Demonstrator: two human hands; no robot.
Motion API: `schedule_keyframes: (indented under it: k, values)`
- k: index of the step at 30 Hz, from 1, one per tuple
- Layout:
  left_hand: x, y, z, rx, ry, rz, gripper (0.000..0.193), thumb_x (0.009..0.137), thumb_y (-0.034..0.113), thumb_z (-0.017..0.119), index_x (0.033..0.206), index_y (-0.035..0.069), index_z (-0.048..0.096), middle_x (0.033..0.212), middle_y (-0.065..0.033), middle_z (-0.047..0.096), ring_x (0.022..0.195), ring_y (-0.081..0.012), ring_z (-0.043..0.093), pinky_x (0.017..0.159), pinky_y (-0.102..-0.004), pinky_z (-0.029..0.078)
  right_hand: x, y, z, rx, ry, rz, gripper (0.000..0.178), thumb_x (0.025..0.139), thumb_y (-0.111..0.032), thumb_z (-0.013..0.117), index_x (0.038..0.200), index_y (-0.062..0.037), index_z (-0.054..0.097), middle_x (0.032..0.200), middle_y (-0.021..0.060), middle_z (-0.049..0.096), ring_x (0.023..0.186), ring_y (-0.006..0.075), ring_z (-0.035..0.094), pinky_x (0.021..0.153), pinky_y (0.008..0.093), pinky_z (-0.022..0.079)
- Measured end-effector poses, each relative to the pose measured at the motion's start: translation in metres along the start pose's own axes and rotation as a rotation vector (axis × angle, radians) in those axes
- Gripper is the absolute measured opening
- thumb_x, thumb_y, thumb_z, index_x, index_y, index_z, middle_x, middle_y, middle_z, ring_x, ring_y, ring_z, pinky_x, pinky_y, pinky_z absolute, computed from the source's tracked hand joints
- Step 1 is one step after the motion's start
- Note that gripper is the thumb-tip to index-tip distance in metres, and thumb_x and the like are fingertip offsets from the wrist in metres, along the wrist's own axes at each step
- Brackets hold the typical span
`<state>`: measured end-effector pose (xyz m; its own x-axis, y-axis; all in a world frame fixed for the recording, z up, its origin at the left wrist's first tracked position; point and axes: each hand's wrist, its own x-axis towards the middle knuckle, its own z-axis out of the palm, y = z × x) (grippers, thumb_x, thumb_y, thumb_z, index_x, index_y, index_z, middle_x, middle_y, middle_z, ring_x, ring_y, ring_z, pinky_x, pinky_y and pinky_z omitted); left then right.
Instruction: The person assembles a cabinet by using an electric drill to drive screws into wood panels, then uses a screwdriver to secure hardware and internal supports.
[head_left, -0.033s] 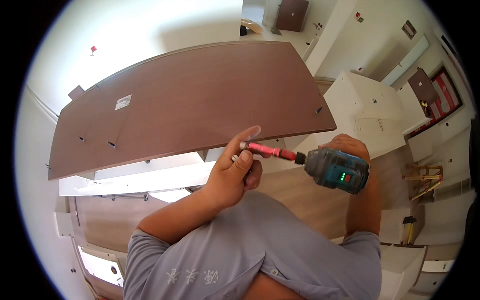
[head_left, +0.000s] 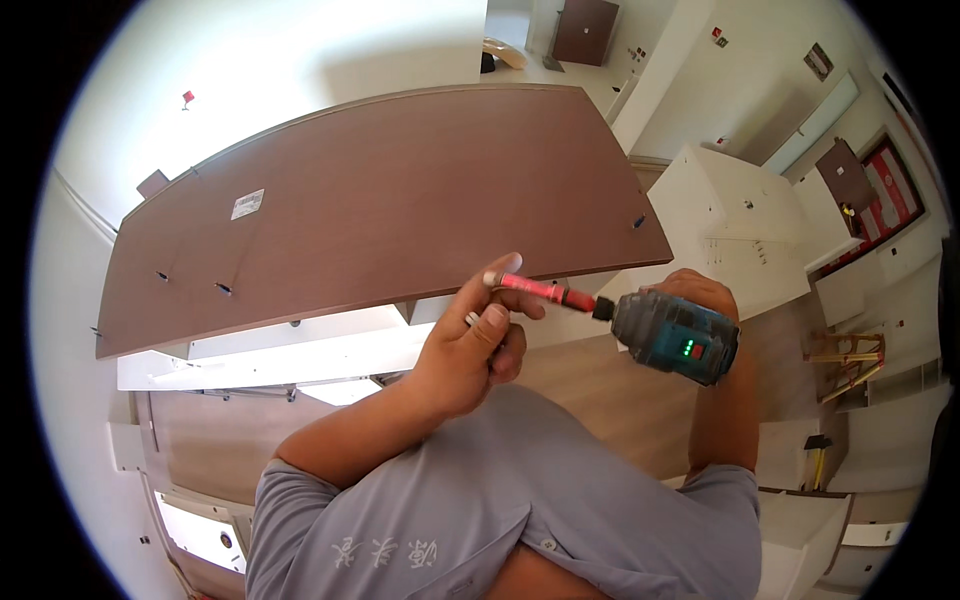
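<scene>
My right hand (head_left: 697, 288) is wrapped round a teal and black cordless driver (head_left: 676, 338), its fingers partly hidden behind the tool. From the chuck a long red bit holder (head_left: 545, 291) points left. Its pale tip lies against the raised index finger of my left hand (head_left: 470, 345). A small white peg-like piece (head_left: 472, 319) is pinched by the thumb and curled fingers of that hand; whatever else they hold is hidden. Just beyond both hands lies a large brown board (head_left: 400, 190), with several small dark connecting pins (head_left: 223, 289) standing up from it.
White cabinet panels (head_left: 270, 365) show under the board. A white cabinet box (head_left: 745, 215) stands at the right with several fittings on top. Farther right are a wooden step stool (head_left: 850, 355) and a yellow-handled hammer-like tool (head_left: 820, 460). A white wall rises behind the board.
The driver and its red bit holder have shifted very slightly right, and the bit's tip sits a little higher against my left index finger. Both grips stay the same.
</scene>
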<state>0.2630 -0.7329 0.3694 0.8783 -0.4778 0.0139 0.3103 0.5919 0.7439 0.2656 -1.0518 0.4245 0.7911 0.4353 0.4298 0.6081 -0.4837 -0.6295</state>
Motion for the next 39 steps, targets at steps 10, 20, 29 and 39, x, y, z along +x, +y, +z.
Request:
schedule_keyframes:
  k: [10,20,29,39]
  values:
    - [0.013,-0.006,-0.065,0.157,0.116,-0.270,0.017,0.107,0.021,0.055,0.112,0.005,0.056,0.075,0.0015,0.043,0.061,-0.0088,0.037,0.052,-0.0237,0.029,0.001,0.034,-0.089,-0.079,0.215,0.520,0.068,0.066,-0.008,0.096,0.124,-0.0007,0.062,0.114,0.0076,0.069,0.105,0.0170,0.065,0.094,0.0350,0.053]
    - [0.024,-0.014,-0.074,0.157,0.062,-0.078,0.037,0.101,0.048,0.065,0.097,0.016,0.046,0.075,0.0015,0.042,0.060,-0.0097,0.036,0.051,-0.0244,0.028,0.092,0.018,-0.175,-0.078,-0.048,0.759,0.048,0.061,0.007,0.081,0.107,0.0006,0.070,0.090,0.0088,0.075,0.082,0.0181,0.070,0.077,0.0335,0.057]
    - [0.025,-0.019,-0.067,0.242,0.159,0.012,0.037,0.100,0.048,0.066,0.101,0.015,0.049,0.073,0.0019,0.042,0.059,-0.0084,0.036,0.048,-0.0238,0.027,0.180,0.002,-0.173,-0.548,-0.377,0.807,0.041,0.056,0.007,0.078,0.095,0.0018,0.069,0.086,0.0111,0.075,0.079,0.0208,0.071,0.070,0.0355,0.058]
    - [0.025,-0.019,-0.064,0.218,0.161,0.018,0.037,0.101,0.047,0.064,0.100,0.015,0.047,0.071,0.0018,0.041,0.056,-0.0085,0.035,0.047,-0.0237,0.027,0.205,-0.007,-0.156,-0.586,-0.522,0.796,0.030,0.056,0.004,0.077,0.085,0.0027,0.068,0.078,0.0105,0.071,0.063,0.0203,0.067,0.057,0.0361,0.054]
